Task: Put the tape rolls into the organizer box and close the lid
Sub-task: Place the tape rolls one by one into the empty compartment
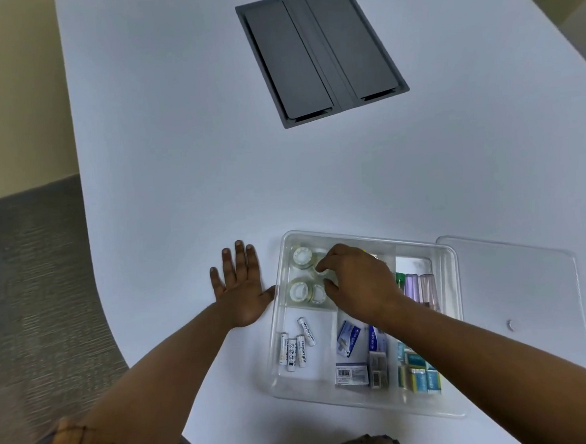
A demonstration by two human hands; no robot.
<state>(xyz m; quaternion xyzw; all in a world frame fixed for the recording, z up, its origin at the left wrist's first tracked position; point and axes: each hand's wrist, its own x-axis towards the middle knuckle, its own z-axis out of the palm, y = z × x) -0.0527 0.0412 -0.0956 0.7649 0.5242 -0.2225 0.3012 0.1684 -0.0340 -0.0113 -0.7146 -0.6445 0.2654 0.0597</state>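
white table (164,161) carries the clear organizer box (448,315); right hand (353,281) pinches a tape roll (323,275) in its upper-left compartment, left hand (239,290) flat, fingers spread.

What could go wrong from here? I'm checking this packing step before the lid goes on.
1. The right hand is placing a clear tape roll in the far-left compartment of the clear plastic organizer box, already crowded with other rolls; one could sit proud and block the lid.
2. The clear flat lid lies right of the box, and the right forearm crosses the box; reaching back could nudge the upright pastel tubes.
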